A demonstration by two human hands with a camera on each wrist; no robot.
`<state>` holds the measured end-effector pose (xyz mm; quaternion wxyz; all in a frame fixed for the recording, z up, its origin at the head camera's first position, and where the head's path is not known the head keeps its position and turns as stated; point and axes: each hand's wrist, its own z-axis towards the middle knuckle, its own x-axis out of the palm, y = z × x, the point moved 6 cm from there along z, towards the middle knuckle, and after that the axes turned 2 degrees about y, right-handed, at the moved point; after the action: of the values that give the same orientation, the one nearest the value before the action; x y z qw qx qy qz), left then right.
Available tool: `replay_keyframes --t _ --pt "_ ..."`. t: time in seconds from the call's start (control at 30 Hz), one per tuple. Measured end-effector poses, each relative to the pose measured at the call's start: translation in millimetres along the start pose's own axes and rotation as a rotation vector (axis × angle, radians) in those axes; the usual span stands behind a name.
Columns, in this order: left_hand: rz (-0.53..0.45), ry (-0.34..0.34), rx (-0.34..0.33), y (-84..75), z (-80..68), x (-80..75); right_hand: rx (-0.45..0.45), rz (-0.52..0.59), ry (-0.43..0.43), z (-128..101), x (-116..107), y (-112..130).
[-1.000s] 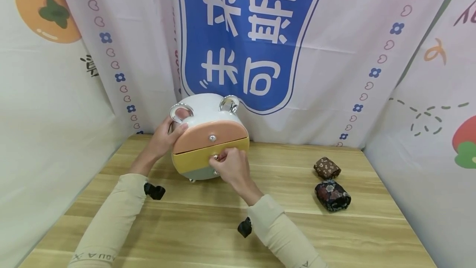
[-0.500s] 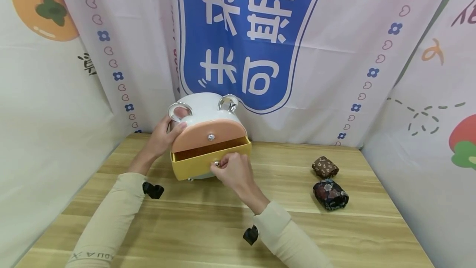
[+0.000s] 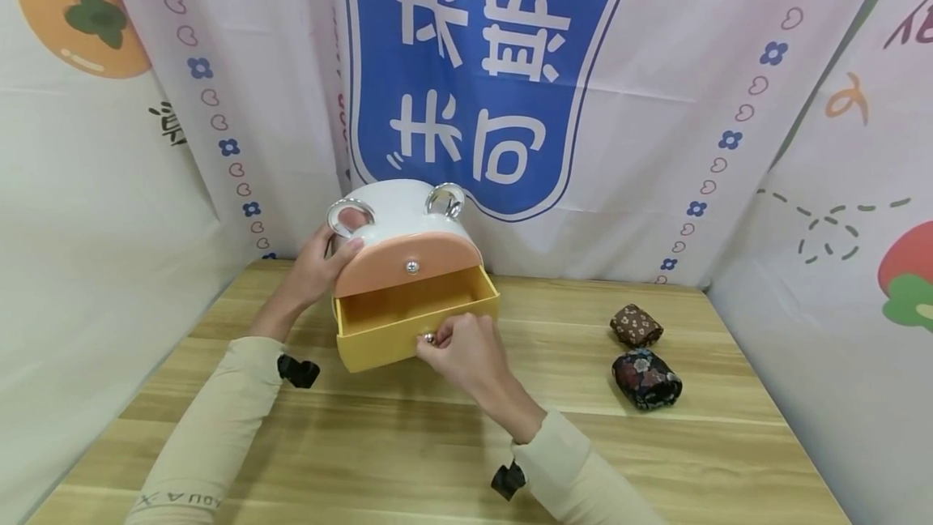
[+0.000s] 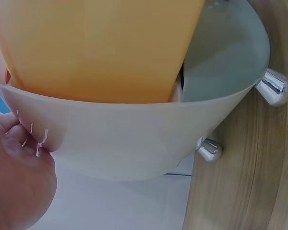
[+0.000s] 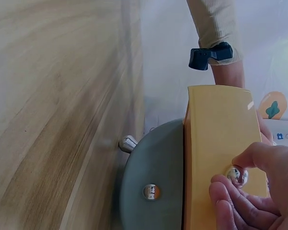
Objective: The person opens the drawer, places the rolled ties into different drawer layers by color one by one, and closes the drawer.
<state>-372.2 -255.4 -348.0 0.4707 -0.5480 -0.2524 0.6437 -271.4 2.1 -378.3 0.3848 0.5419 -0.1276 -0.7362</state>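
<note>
A small white drawer cabinet (image 3: 397, 217) with two silver ring handles stands at the back of the wooden table (image 3: 437, 444). Its peach top drawer (image 3: 408, 264) is closed. The yellow middle drawer (image 3: 415, 321) is pulled out, and what shows of its inside is bare. My right hand (image 3: 462, 351) pinches the drawer's silver knob (image 5: 237, 175). My left hand (image 3: 321, 266) grips the cabinet's left side by the ring handle (image 3: 348, 215). In the left wrist view the white shell (image 4: 134, 139) and the yellow drawer's side (image 4: 101, 48) fill the frame. The grey bottom drawer (image 5: 151, 187) shows in the right wrist view.
Two rolled patterned cloth bundles lie at the table's right: a brown one (image 3: 636, 325) and a darker one (image 3: 646, 379) nearer me. Printed fabric walls close in the back and both sides. Silver feet (image 4: 273, 86) hold the cabinet off the wood.
My right hand has drawn the yellow drawer out toward me, from nearly closed to well open. My left hand has stayed on the cabinet's side.
</note>
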Motion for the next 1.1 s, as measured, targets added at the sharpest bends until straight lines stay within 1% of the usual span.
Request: replay_keyframes --t 0.23,0.4,0.6,0.83,1.0,1.1 --pt "0.012 -0.005 -0.010 0.7 0.2 -0.2 0.011 0.007 0.019 -10 -6 3" --pt "0.003 -0.004 0.003 0.1 0.6 0.6 0.020 -0.006 0.042 -17 -10 5" --pt "-0.004 -0.010 0.021 0.0 1.6 1.2 0.009 -0.008 0.042 -24 -13 7" --pt "-0.007 -0.006 0.022 -1.3 2.0 0.4 0.008 0.020 0.060 -27 -14 6" --pt "-0.022 -0.002 0.015 -1.3 1.4 0.3 -0.044 0.013 0.106 -31 -16 4" --pt "-0.019 0.003 0.007 -0.2 1.0 2.0 -0.067 -0.021 0.130 -36 -23 -4"
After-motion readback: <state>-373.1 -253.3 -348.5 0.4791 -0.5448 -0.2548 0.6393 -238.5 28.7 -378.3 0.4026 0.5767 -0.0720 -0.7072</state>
